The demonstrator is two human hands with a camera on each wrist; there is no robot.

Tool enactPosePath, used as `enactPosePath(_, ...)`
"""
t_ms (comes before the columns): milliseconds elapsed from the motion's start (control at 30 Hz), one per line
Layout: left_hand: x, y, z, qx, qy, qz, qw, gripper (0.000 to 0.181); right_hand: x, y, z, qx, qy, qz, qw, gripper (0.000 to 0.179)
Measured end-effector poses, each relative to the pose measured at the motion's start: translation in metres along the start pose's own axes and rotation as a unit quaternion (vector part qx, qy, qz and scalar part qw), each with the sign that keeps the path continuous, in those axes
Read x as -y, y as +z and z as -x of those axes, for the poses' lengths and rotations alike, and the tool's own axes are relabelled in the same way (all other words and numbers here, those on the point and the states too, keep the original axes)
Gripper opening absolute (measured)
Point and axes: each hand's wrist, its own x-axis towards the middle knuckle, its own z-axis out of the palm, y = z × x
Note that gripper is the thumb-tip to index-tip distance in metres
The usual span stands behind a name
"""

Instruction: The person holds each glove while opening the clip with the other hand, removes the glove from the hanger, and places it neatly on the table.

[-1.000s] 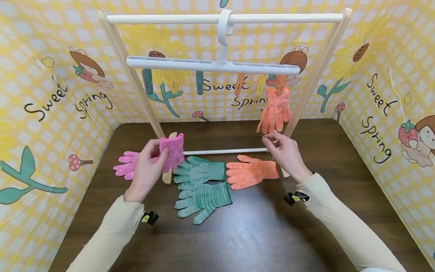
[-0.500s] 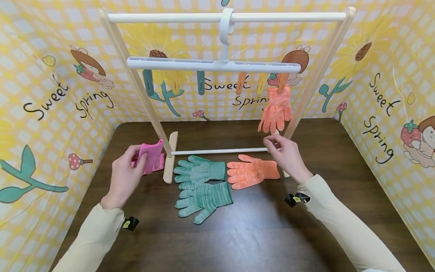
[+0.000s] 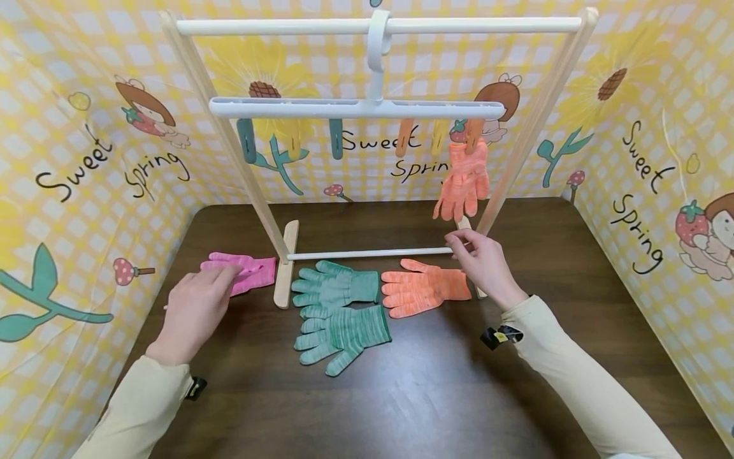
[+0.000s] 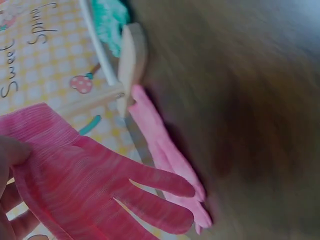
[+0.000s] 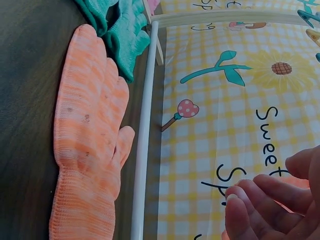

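Note:
My left hand (image 3: pixel 192 309) is over the table's left side. In the left wrist view, its thumb and fingers pinch a pink glove (image 4: pixel 95 175) near the cuff, the glove's fingers spread; in the head view the hand mostly hides this glove. A second pink glove (image 3: pixel 258 271) lies on the table beside the rack's left foot. My right hand (image 3: pixel 484 261) hovers by the rack's right side, fingers loosely curled and holding nothing. Under and left of it lies an orange glove (image 3: pixel 424 290). Another orange glove (image 3: pixel 464 182) hangs above it from an orange clip (image 3: pixel 474 135).
Two green gloves (image 3: pixel 344 331) lie overlapping mid-table. A wooden rack (image 3: pixel 258 191) carries a white hanger (image 3: pixel 344 108) with several coloured clips, including a teal one (image 3: pixel 246 140) at its left end. A low white bar (image 3: pixel 373 254) joins the rack's feet. Patterned cloth walls surround the table (image 3: pixel 401 408).
My left hand has moved left and toward me, taking the held pink glove away from the rack's left foot and uncovering the other pink glove. My right hand has barely moved.

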Motion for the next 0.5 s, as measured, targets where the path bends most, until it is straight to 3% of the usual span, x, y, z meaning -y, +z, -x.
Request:
enactPosePath(233,-0.004,0.019,0.022,0.054,0.044,-0.019,0.9974,0.024,-0.003,0.0,0.003,0.003,0.003,0.007,1.0,0.033)
enactPosePath(500,-0.017,0.033,0.033,0.132,-0.001,0.021,0.991,0.026,-0.007,-0.001,0.006,0.001,0.004,0.003,1.0,0.031)
